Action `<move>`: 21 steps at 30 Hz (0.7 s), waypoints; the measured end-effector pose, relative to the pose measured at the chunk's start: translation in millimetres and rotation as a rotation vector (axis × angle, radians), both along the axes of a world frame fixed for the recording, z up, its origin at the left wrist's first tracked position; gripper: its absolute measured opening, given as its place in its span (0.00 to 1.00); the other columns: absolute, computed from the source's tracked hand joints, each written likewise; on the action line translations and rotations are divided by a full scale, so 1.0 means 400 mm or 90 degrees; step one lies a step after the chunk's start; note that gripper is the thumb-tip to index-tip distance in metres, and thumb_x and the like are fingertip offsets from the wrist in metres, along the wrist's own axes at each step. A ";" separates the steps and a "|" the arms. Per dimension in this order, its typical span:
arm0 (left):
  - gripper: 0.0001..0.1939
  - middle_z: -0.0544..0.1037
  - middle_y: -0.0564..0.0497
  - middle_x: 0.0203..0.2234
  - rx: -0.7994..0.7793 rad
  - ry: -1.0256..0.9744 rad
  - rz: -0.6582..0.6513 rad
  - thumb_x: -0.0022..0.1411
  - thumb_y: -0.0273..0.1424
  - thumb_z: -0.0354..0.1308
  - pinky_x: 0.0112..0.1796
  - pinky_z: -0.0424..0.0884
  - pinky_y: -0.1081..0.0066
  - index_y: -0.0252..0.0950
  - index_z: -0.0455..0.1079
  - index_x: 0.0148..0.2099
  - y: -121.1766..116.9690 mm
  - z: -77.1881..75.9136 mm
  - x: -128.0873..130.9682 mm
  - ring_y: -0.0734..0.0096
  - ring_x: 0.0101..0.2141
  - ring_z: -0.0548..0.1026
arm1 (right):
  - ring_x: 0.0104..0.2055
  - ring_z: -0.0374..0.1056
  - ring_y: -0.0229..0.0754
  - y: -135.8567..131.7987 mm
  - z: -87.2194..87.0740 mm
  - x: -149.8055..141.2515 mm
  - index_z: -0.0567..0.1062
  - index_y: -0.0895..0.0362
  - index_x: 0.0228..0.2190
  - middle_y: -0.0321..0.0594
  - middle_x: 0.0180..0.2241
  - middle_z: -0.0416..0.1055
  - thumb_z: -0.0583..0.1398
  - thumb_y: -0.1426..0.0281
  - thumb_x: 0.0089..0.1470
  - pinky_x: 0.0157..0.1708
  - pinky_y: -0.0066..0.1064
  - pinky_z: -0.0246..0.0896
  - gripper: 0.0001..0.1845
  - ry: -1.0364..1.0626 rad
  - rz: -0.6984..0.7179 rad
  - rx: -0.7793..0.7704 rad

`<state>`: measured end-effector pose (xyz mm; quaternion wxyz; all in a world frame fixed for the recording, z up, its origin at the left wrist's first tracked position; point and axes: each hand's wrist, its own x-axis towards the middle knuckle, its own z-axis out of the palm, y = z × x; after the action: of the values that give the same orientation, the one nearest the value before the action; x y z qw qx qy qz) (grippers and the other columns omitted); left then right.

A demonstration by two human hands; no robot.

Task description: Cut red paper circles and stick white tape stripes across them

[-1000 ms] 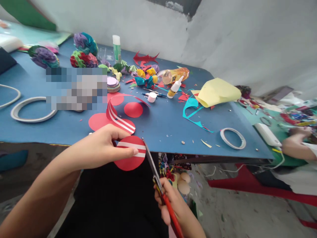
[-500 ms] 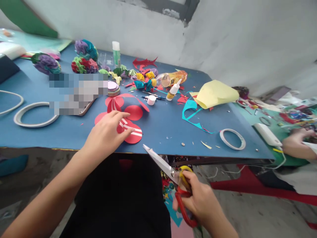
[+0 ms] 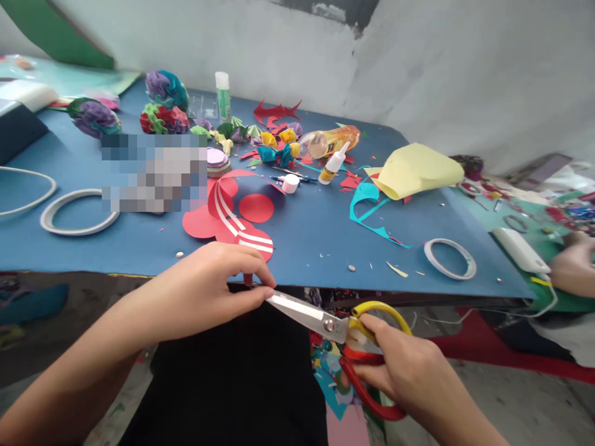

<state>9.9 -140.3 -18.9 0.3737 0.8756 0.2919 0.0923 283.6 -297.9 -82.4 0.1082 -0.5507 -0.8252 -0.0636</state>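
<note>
My right hand point(image 3: 409, 365) grips scissors point(image 3: 341, 330) with one yellow and one red handle, their blades pointing left past the table's front edge. A white strip of tape point(image 3: 297, 306) lies along the blade. At the blade tip, the thumb and forefinger of my left hand point(image 3: 209, 294) are pinched together on the strip's end. Just beyond that hand, joined red paper circles point(image 3: 199, 221) rest on the table, with white tape strips point(image 3: 255, 241) stuck across them. A loose red paper circle point(image 3: 256, 208) lies beside them.
The blue table point(image 3: 307, 235) bears tape rolls point(image 3: 450, 259), a glue bottle point(image 3: 333, 164), a glue stick point(image 3: 223, 96), a clear orange bottle point(image 3: 341, 140), yellow paper point(image 3: 418, 170), paper scraps and ruffled paper balls point(image 3: 165, 119). At right, another person's hand point(image 3: 574, 266) is over a green table.
My left hand has come off the red paper, moving down and right to the scissors' tip. The scissors have turned flatter, showing the white strip along the blade. The view has shifted slightly.
</note>
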 end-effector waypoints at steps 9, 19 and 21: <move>0.07 0.74 0.58 0.30 -0.032 0.057 -0.019 0.64 0.32 0.51 0.32 0.63 0.77 0.38 0.68 0.34 0.003 -0.004 0.007 0.77 0.31 0.70 | 0.27 0.76 0.42 -0.002 -0.025 0.011 0.69 0.61 0.44 0.45 0.31 0.79 0.52 0.60 0.61 0.24 0.27 0.69 0.18 0.003 0.004 -0.023; 0.13 0.74 0.47 0.37 0.069 0.099 0.087 0.64 0.34 0.48 0.40 0.67 0.67 0.35 0.70 0.33 0.105 -0.052 -0.002 0.66 0.37 0.72 | 0.28 0.76 0.45 -0.019 -0.069 0.012 0.67 0.59 0.45 0.44 0.33 0.79 0.51 0.68 0.59 0.23 0.31 0.70 0.14 -0.036 -0.044 -0.073; 0.14 0.73 0.47 0.36 0.102 0.136 0.065 0.63 0.32 0.47 0.40 0.67 0.66 0.35 0.71 0.32 0.109 -0.058 0.004 0.65 0.36 0.72 | 0.28 0.76 0.44 -0.028 -0.075 0.016 0.66 0.59 0.46 0.43 0.33 0.79 0.51 0.67 0.59 0.24 0.31 0.70 0.14 -0.042 -0.061 -0.075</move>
<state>11.3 -96.9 -42.2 0.2646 0.8915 0.3654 0.0406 290.0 -309.2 -112.5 0.0453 -0.5928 -0.8032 -0.0380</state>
